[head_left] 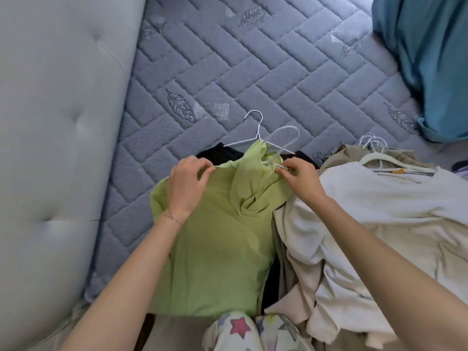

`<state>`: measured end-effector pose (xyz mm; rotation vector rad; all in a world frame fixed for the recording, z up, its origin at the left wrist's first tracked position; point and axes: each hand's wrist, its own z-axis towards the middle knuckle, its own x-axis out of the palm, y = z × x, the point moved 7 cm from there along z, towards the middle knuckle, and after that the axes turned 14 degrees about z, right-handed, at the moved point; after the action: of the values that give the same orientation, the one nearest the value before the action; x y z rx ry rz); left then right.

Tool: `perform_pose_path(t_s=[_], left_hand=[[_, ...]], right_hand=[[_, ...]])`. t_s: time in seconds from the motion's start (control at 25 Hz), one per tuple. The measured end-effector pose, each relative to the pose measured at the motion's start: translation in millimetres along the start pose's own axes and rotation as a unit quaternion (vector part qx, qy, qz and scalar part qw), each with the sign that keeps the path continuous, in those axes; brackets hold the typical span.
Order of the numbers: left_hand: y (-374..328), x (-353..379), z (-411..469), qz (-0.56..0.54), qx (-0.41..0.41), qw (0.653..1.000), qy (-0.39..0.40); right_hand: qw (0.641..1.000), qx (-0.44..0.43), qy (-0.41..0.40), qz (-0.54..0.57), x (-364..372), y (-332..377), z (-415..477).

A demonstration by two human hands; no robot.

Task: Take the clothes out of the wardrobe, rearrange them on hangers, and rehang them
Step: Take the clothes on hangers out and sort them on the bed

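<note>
Ahead, the quilted mattress lies bare beyond my hands, giving open room up to its far edge. On the left it ends against a pale padded panel that rises from the mattress edge. On the right a teal cloth covers the far corner. At the near edge are my knees, in star-print trousers.

The green shirt lies on the mattress directly before me, neck away from me and hem toward my knees. It is a thin, light yellow-green fabric, and its collar area is bunched and folded over on the right side. My left hand pinches the shirt's left shoulder edge between thumb and forefinger; a thin bracelet sits at that wrist. My right hand pinches the arm of a white hanger at the shirt's right shoulder, fingers closed on the wire. The hanger's hook points away from me and is blurred. How far its arms sit inside the shirt I cannot tell.

Beneath the shirt's neck a black garment shows, bearing a second hanger whose hook lies on the mattress. Touching the shirt on the right is a heap of cream clothes, with a cluster of hangers at its far end. This heap closes off the right side beneath my right forearm.
</note>
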<state>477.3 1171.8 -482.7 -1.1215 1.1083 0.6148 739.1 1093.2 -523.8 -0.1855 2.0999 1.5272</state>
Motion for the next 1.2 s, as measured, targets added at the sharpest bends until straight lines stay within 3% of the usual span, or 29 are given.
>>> perform_pose_path(t_s=[0.56, 0.84, 1.2], left_hand=[[-23.9, -253.3, -125.1, 0.008, -0.022, 0.998, -0.067], [-12.8, -342.4, -172.9, -0.013, 0.024, 0.997, -0.071], [-9.8, -451.2, -244.6, -0.032, 0.118, 0.985, -0.121]], right_hand=[[0.997, -0.052, 0.042, 0.039, -42.2, 210.8, -161.2], [0.982, -0.007, -0.073, 0.174, -34.9, 274.0, -258.2], [0.957, -0.06, -0.156, 0.237, -36.7, 371.5, -385.8]])
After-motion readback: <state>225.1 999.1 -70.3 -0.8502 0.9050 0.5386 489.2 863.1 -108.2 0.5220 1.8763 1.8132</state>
